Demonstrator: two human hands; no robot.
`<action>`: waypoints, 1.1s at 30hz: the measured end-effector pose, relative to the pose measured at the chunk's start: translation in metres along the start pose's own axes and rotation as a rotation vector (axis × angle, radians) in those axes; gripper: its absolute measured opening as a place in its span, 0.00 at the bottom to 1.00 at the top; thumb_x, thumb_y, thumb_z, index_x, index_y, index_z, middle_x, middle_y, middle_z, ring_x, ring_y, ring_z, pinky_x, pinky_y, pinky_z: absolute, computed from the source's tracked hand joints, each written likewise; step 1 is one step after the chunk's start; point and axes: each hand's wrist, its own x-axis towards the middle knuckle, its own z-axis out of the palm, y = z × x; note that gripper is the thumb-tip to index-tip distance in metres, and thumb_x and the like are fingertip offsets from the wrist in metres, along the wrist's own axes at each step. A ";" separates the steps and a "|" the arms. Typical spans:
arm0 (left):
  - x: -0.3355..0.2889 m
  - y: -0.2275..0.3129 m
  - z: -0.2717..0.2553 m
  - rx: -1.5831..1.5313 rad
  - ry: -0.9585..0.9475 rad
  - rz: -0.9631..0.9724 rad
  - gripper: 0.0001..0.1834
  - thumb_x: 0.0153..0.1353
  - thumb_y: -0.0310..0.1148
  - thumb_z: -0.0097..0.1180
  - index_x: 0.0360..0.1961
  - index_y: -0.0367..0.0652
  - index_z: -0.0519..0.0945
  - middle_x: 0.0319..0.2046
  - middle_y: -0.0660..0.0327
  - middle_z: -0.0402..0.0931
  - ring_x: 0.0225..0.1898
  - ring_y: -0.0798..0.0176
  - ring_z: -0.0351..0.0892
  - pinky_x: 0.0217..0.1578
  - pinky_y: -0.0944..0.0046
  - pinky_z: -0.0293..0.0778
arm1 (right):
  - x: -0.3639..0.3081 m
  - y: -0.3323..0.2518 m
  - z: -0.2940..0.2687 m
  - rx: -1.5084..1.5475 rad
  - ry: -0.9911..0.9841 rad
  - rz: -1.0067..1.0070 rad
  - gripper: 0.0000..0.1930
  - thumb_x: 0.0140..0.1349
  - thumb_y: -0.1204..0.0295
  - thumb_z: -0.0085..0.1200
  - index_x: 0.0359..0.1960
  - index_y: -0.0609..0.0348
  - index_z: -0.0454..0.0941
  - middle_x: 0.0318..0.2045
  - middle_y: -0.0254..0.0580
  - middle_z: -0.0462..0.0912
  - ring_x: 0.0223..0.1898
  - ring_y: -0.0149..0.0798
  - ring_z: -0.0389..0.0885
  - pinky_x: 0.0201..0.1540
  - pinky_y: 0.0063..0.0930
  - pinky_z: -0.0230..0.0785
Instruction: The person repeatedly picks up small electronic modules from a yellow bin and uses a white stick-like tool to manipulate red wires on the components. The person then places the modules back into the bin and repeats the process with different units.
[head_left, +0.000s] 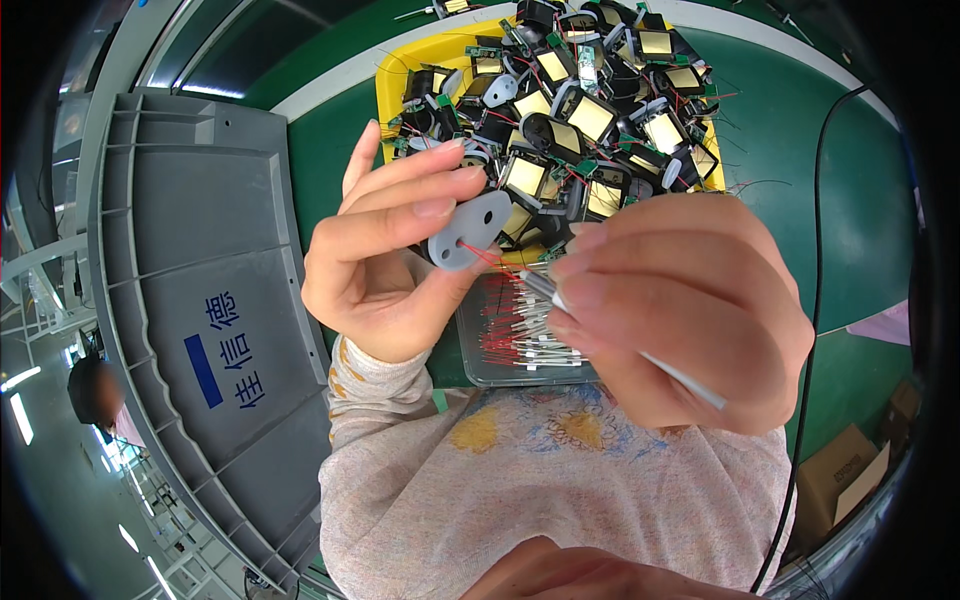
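Note:
My left hand (395,245) pinches a small black part with a grey oval end plate (472,228) between thumb and fingers. The plate has several dark holes, and a thin red wire (486,256) comes out of one of them. Closed around a slim silver-white pen-like tool (685,380), my right hand (690,300) brings the tool's narrow end close to that wire. Whether the tip touches the wire, I cannot tell. Below both hands sits a clear plastic tray (530,378) of red and white wire leads (530,335), partly covered by the right hand.
A yellow bin (392,85) at the back is heaped with similar black parts carrying cream pads, green boards and loose wires. On the left stands a large grey plastic crate (200,230). A black cable (818,200) runs down the right; a cardboard box (840,480) lies beyond it.

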 end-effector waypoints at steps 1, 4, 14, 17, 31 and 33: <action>0.000 0.000 0.001 -0.006 0.005 -0.005 0.21 0.40 0.22 0.67 0.36 0.44 0.71 0.35 0.50 0.80 0.48 0.51 0.76 0.60 0.41 0.45 | -0.001 0.000 0.000 -0.002 -0.007 -0.008 0.17 0.33 0.83 0.66 0.29 0.65 0.74 0.26 0.45 0.79 0.27 0.42 0.79 0.26 0.26 0.73; 0.001 0.001 0.001 -0.014 0.014 -0.016 0.21 0.40 0.22 0.67 0.36 0.44 0.71 0.35 0.50 0.80 0.48 0.51 0.76 0.60 0.41 0.46 | 0.008 -0.026 0.003 -0.111 0.015 0.236 0.17 0.34 0.83 0.66 0.29 0.65 0.74 0.26 0.44 0.79 0.27 0.42 0.79 0.26 0.25 0.72; 0.000 0.001 0.000 0.002 0.010 -0.001 0.22 0.40 0.21 0.67 0.36 0.44 0.70 0.36 0.51 0.80 0.48 0.51 0.76 0.61 0.42 0.46 | 0.011 -0.025 0.003 -0.173 -0.015 0.167 0.18 0.34 0.82 0.66 0.31 0.63 0.74 0.27 0.43 0.78 0.27 0.42 0.78 0.26 0.25 0.73; -0.001 0.000 0.000 -0.003 0.011 0.005 0.22 0.40 0.22 0.67 0.36 0.43 0.70 0.36 0.51 0.80 0.48 0.51 0.76 0.61 0.42 0.46 | 0.010 -0.022 -0.001 -0.162 -0.050 0.104 0.18 0.34 0.82 0.66 0.31 0.63 0.74 0.26 0.43 0.78 0.27 0.41 0.78 0.26 0.25 0.74; 0.000 0.002 -0.001 0.034 -0.012 -0.004 0.22 0.40 0.23 0.68 0.36 0.43 0.70 0.35 0.51 0.80 0.49 0.50 0.75 0.61 0.41 0.44 | 0.009 -0.020 0.002 -0.156 0.016 0.046 0.17 0.36 0.81 0.66 0.31 0.64 0.74 0.26 0.43 0.77 0.26 0.41 0.79 0.25 0.24 0.75; 0.000 0.002 -0.002 0.044 -0.015 -0.002 0.22 0.40 0.23 0.68 0.36 0.44 0.70 0.35 0.51 0.80 0.49 0.50 0.75 0.61 0.41 0.44 | 0.008 -0.020 0.004 -0.149 0.038 0.058 0.17 0.36 0.81 0.66 0.31 0.64 0.74 0.26 0.43 0.77 0.27 0.41 0.79 0.26 0.24 0.76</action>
